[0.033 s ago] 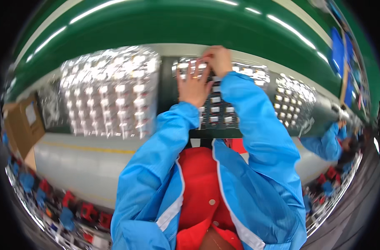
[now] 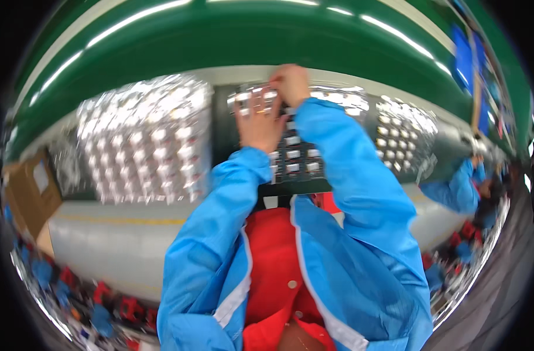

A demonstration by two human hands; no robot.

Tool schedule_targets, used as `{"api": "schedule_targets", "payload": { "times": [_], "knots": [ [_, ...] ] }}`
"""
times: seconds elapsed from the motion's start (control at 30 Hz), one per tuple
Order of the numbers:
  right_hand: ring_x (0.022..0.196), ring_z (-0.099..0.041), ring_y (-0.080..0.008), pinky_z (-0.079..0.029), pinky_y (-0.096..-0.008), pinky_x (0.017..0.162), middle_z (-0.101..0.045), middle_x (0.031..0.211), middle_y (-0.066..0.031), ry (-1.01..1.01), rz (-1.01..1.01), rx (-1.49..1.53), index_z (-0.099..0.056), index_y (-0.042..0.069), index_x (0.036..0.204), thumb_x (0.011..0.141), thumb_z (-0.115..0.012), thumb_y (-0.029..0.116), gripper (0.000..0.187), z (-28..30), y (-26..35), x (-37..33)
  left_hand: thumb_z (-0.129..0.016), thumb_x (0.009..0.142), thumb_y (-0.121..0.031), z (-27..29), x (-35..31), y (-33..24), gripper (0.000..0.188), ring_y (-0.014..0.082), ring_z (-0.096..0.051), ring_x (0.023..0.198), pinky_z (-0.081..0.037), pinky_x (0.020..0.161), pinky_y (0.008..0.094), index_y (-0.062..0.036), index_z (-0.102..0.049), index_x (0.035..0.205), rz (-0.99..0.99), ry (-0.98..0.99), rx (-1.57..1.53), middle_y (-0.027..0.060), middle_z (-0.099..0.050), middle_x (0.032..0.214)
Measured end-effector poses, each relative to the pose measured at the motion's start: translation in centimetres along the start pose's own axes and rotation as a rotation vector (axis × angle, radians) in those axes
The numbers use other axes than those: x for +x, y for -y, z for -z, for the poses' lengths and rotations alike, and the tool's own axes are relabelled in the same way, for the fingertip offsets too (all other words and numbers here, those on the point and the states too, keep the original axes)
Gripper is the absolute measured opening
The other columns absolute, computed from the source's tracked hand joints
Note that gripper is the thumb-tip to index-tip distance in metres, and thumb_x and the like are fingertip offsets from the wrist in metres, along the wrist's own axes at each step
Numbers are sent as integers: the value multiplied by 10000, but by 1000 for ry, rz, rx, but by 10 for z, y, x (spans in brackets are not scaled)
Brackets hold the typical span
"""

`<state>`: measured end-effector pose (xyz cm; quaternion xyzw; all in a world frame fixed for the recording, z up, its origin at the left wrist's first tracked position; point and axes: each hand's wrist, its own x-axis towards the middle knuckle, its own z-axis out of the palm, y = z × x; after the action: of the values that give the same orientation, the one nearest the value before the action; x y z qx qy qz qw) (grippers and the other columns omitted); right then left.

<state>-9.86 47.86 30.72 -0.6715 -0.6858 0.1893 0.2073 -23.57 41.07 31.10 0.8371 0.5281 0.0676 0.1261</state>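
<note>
My left hand (image 2: pixel 260 127) lies palm down with its fingers spread over the far left part of a clear plastic tray (image 2: pixel 303 161). The tray has rows of compartments with small dark and silvery parts in them. Beside the left fingertips, my right hand (image 2: pixel 291 85) is closed in a pinch at the tray's far edge. Blur and the hand itself hide what is between those fingers. My right sleeve covers part of the tray's right side.
A larger shiny plastic tray (image 2: pixel 145 143) is to the left, and another filled tray (image 2: pixel 403 133) lies to the right. A cardboard box (image 2: pixel 31 190) stands at the far left. At the right, a co-worker's blue sleeve (image 2: pixel 463 193) reaches onto the bench.
The whole view has shifted slightly, so bench and trays appear a little farther left. Both hands keep about the same place on the tray.
</note>
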Motion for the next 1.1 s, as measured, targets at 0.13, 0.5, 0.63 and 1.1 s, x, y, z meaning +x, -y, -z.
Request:
{"api": "schedule_targets", "payload": {
  "times": [0.13,0.5,0.63,1.1],
  "knots": [
    [751,-647,-329,-528,-424,686,-650,741,-189,77,-100,-193,-702,50,705,603,-700,201,183,-32,21,53,-556,805,-340,-5,19,21,514,265,-172,1377,-144,1024,634,-191,-473,1289,67,95,226,78,-201,1491],
    [776,-600,-240,-514,-351,586,-639,715,-55,-223,79,-340,-681,102,673,604,-611,137,104,-18,-9,31,-511,821,-457,-20,40,-21,741,306,-27,1399,-141,1017,663,-166,-217,1435,0,116,434,88,-100,1514],
    [814,-572,-210,-487,-320,585,-620,751,-37,-211,70,-315,-641,102,685,591,-602,138,108,-28,9,18,-453,842,-503,-25,38,-12,673,305,-20,1399,-105,1035,650,-164,-303,1403,-8,13,373,84,-190,1494],
    [758,-646,-313,-529,-382,646,-642,775,-142,-403,-23,208,-626,25,820,712,-570,137,165,-83,5,13,-477,822,-518,-26,42,-1,693,289,15,1402,-141,1032,640,-142,-339,1388,24,176,402,66,-220,1489]
  ]
}}
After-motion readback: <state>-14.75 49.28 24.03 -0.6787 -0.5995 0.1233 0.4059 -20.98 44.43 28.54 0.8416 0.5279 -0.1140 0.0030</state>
